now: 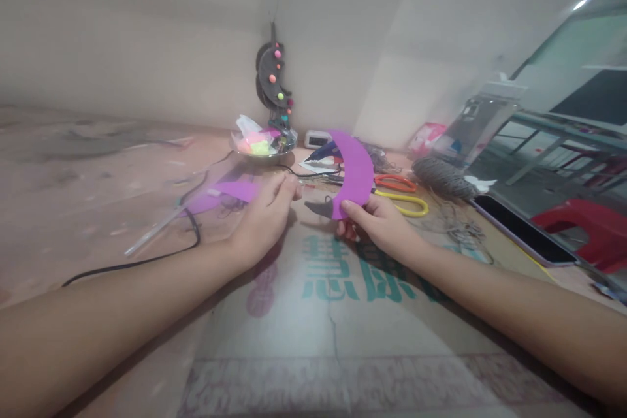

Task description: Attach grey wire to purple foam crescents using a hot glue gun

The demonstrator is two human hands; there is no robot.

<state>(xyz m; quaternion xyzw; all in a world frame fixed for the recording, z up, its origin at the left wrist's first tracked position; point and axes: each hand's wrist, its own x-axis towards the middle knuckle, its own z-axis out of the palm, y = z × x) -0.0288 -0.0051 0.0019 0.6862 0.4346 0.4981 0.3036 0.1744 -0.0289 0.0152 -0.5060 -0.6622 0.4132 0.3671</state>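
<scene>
My right hand (375,219) pinches the lower part of a purple crescent cutout (359,170) between thumb and fingers. The crescent's lower tip is covered in dark grey (319,209), which looks like wound yarn. To its left, my left hand (277,199) is closed with thumb and fingertips together, a short gap from the tip. Whatever it may pinch is too small to make out. More purple cutouts (238,191) lie beyond my left wrist, with a clear glue stick (164,228) near them. Behind the crescent is a dark blue glue gun (321,151).
Orange-handled scissors (396,183) and yellow-handled scissors (411,204) lie right of the crescent. Grey yarn (443,176) and a phone (524,228) are farther right. A bowl (264,151) of craft bits stands below a hanging grey crescent ornament (272,75). A black cord (142,266) crosses the left side.
</scene>
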